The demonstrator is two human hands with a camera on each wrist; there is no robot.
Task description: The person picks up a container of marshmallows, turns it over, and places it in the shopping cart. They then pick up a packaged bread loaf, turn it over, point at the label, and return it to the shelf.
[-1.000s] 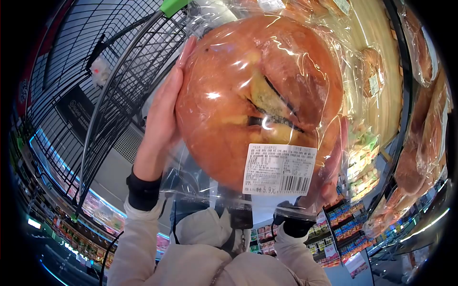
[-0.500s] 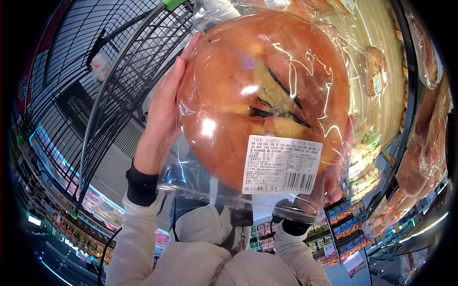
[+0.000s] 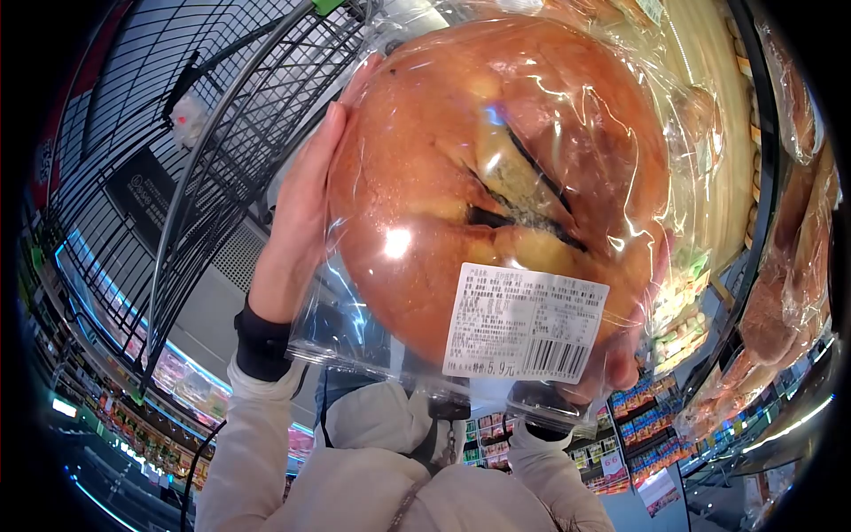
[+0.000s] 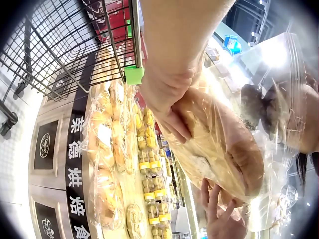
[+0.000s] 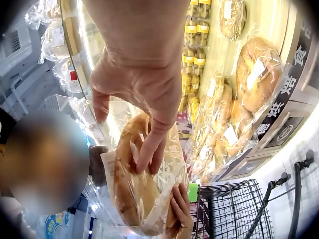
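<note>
A large round brown loaf [image 3: 479,160] in a clear plastic bag fills the head view, its white price label [image 3: 525,323] facing the camera. My left hand [image 3: 301,213] lies against the loaf's left side, fingers cupped round its edge. At the lower right, my right hand [image 3: 620,359] shows through the plastic and holds the loaf from behind. In the left wrist view, the left hand [image 4: 169,99] wraps the loaf [image 4: 224,144]. In the right wrist view, the right hand [image 5: 144,99] spreads curved fingers over the loaf's [image 5: 134,189] back.
A black wire shopping cart [image 3: 177,177] with a green handle piece [image 4: 133,74] stands at the left. A wooden bakery shelf [image 5: 222,59] carries several bagged loaves [image 5: 254,74] and small yellow packs [image 4: 149,184]. More bagged bread [image 3: 798,248] hangs at the right edge.
The loaf has tilted and come slightly closer to the camera, and its label has slid right and down. Both hands keep their hold.
</note>
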